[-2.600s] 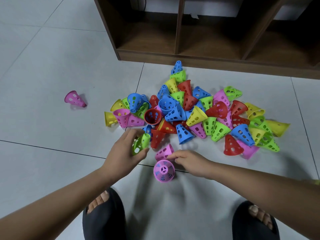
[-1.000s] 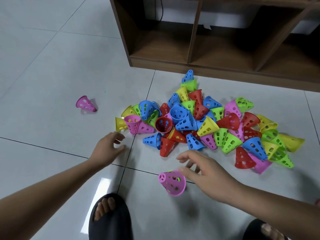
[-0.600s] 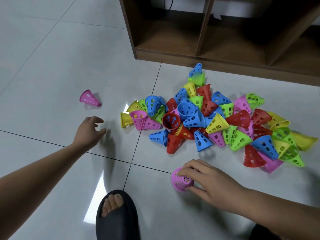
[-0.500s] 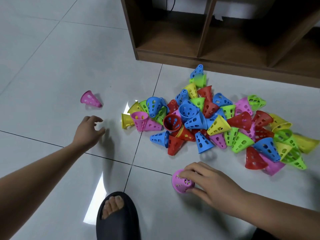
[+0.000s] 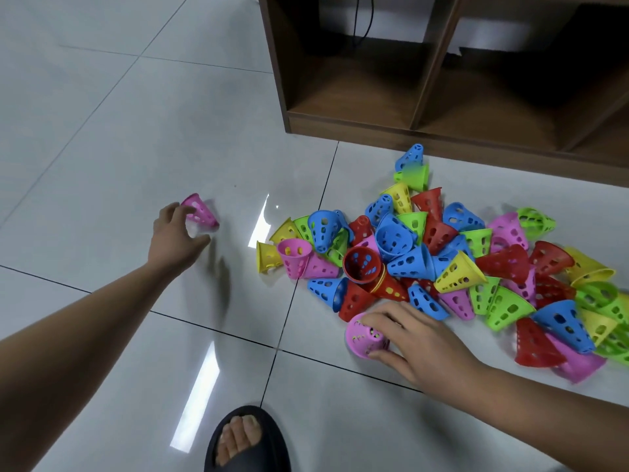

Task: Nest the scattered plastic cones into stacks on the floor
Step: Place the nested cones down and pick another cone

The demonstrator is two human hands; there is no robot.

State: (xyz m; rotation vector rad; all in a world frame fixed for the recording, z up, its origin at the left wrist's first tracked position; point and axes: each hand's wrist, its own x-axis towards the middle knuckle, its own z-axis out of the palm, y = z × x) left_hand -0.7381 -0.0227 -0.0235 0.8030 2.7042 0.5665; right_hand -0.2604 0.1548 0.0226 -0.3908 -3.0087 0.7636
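left hand (image 5: 177, 238) at stray pink cone (image 5: 201, 212), right hand (image 5: 420, 340) on pink stack (image 5: 361, 338)
left spread, touching; right curled, gripping

two bare forearms, no sleeves, left hand (image 5: 177, 238), right hand (image 5: 422, 345), bare toes in black open-toe slipper (image 5: 248, 441)

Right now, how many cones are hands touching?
2: the lone pink cone at the left hand's fingertips; the near pink cone under the right hand, by the pile. Others may hide inside it.

Bright overhead light glares off the glossy floor (image 5: 102, 148); edges bow slightly.
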